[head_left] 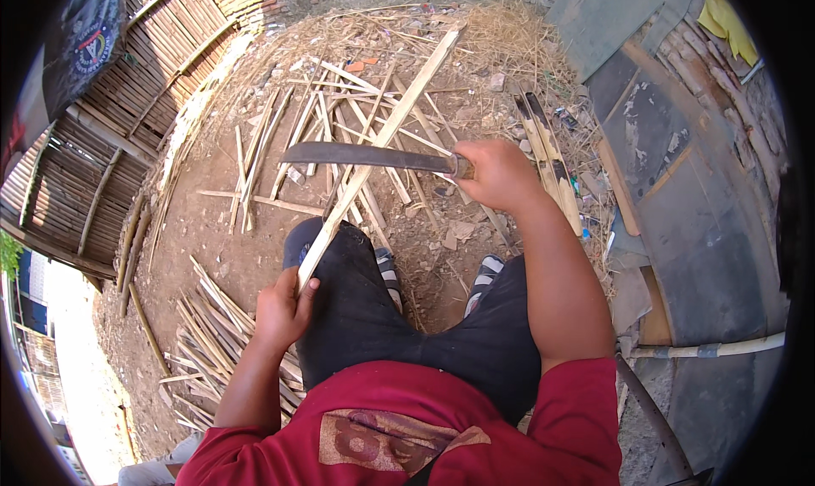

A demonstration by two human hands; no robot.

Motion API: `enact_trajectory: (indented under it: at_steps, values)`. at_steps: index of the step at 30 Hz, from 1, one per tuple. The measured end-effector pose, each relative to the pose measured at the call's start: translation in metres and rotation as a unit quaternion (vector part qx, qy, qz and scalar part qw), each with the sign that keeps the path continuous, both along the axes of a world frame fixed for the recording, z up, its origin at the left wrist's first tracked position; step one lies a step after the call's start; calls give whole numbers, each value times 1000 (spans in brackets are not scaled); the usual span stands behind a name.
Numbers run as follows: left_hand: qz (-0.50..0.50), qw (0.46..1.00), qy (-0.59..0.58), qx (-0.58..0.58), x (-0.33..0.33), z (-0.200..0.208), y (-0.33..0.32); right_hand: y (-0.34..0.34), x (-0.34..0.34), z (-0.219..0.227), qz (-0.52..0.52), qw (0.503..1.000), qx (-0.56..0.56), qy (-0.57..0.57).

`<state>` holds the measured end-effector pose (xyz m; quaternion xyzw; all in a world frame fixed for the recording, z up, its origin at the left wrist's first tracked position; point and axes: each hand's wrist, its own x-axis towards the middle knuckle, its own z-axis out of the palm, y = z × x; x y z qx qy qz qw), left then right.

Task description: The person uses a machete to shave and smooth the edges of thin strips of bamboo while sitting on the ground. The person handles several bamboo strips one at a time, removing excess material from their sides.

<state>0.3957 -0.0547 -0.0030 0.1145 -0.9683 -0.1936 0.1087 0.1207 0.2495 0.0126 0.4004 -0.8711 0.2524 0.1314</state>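
My left hand (285, 310) is closed round the near end of a long pale bamboo strip (392, 128), above my left thigh. The strip slants up and away to the right. In my right hand (495, 174) is the handle of a machete (369, 154), its dark, broad blade pointing left. The blade crosses over the strip around its middle; whether it touches the strip I cannot tell.
Split bamboo pieces (327, 117) lie scattered on the dirt ahead. A heap of strips (212, 333) is by my left side. Dark-edged bamboo lengths (550, 159) lie at right, near leaning boards (713, 214). A bamboo slat wall (165, 53) stands at left.
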Motion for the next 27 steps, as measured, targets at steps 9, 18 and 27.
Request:
enact_trajectory:
  at_steps: [9, 18, 27]
  values:
    - [4, 1000, 24, 2, 3, 2, -1, 2, -1, 13, -50, 993, -46, -92]
    - [-54, 995, -33, -72, -7, 4, 12, -40, 32, 14, 81, 775, -432, -453]
    - [5, 997, 23, -72, -6, 1, 15, -34, 29, 15, 68, 817, -362, -443]
